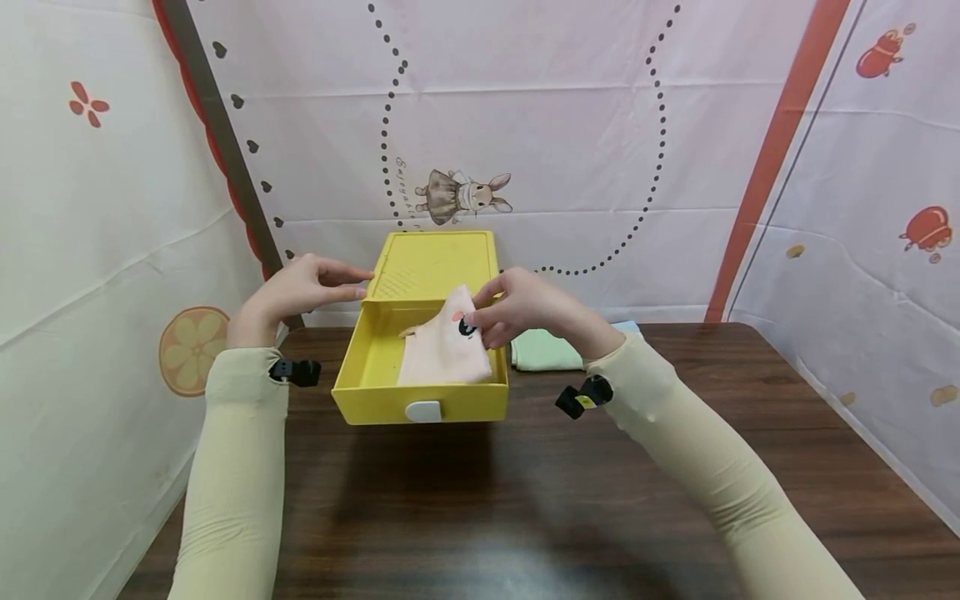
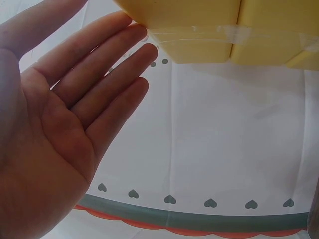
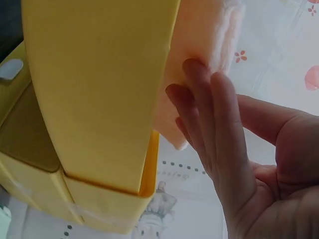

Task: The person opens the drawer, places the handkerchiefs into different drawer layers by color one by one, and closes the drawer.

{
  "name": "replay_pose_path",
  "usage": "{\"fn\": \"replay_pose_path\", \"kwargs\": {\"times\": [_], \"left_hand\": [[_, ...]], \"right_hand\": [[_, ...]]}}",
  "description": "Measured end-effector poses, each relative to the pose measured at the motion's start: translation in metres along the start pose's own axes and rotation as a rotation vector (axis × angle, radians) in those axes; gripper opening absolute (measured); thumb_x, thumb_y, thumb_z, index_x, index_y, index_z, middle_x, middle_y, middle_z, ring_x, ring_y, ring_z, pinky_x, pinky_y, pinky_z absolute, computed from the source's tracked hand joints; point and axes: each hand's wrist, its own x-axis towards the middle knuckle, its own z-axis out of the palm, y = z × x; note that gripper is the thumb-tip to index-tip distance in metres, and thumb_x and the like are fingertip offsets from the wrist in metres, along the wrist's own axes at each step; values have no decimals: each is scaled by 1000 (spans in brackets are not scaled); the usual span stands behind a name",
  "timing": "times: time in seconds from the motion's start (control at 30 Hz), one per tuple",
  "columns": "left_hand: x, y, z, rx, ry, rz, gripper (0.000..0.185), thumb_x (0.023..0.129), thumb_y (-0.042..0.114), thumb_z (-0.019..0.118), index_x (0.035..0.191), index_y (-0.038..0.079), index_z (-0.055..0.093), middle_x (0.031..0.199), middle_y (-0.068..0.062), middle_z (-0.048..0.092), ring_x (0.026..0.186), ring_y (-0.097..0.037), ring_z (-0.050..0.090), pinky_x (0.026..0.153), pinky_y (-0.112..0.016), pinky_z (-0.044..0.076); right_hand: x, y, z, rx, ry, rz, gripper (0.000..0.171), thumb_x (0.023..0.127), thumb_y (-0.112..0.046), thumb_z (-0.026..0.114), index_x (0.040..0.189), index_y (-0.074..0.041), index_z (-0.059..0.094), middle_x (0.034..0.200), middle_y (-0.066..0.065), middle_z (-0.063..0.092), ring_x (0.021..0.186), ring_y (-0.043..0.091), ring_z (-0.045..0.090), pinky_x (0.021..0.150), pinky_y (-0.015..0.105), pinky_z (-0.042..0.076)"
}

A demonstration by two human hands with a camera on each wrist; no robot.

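Note:
A yellow box (image 1: 375,400) stands on the brown table (image 1: 525,500) with its lid (image 1: 435,262) swung back. A pale pink cloth (image 1: 438,354) lies in the box, its top edge raised against the right wall. My right hand (image 1: 480,321) pinches that raised edge. In the right wrist view the fingers (image 3: 209,109) lie on the pink cloth (image 3: 199,35) beside the yellow box (image 3: 99,74). My left hand (image 1: 352,283) is open, its straight fingers touching the box's rear left corner. The left wrist view shows the left hand (image 2: 99,45) flat, fingertips at the yellow box (image 2: 199,25).
A folded green cloth (image 1: 543,350) lies on the table just right of the box, behind my right wrist, with a blue edge (image 1: 626,327) under it. A white latch (image 1: 423,410) sits on the box's front wall. Printed fabric walls close in the left, back and right.

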Motion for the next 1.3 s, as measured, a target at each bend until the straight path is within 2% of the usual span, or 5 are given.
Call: {"fn": "replay_pose_path", "kwargs": {"times": [0.3, 0.43, 0.63, 0.9, 1.3], "left_hand": [[1, -1, 0, -6, -4, 1, 49, 82, 52, 68, 123, 25, 65, 124, -7, 64, 109, -23, 60, 88, -49, 50], [1, -2, 0, -6, -4, -4, 49, 82, 52, 68, 123, 25, 65, 124, -7, 64, 109, -23, 60, 88, -49, 50], [1, -3, 0, -5, 0, -2, 48, 83, 51, 68, 123, 25, 65, 124, -7, 64, 108, -22, 60, 88, -49, 50], [-1, -1, 0, -7, -5, -10, 48, 83, 52, 67, 124, 26, 65, 124, -5, 64, 111, -22, 59, 89, -49, 49], [-1, -1, 0, -3, -5, -16, 49, 82, 54, 67, 123, 27, 65, 124, -4, 64, 110, -22, 59, 89, -50, 49]], "right_hand": [[0, 3, -3, -55, 8, -20, 21, 85, -17, 72, 100, -1, 70, 81, 13, 73, 70, 21, 72, 66, 34, 58], [1, 2, -3, -85, 13, -19, 18, 85, -17, 72, 96, -2, 72, 79, 12, 73, 73, 24, 72, 68, 35, 58], [6, 4, 0, -103, 24, -21, 22, 88, -14, 68, 104, 2, 70, 80, 13, 73, 71, 20, 72, 75, 40, 57], [7, 5, 3, -59, 10, -13, 20, 89, -7, 66, 103, 6, 69, 81, 15, 73, 73, 24, 72, 70, 35, 58], [0, 9, 1, -63, 24, -31, 17, 90, -12, 65, 102, 0, 68, 84, 14, 73, 80, 25, 72, 71, 34, 58]]}}
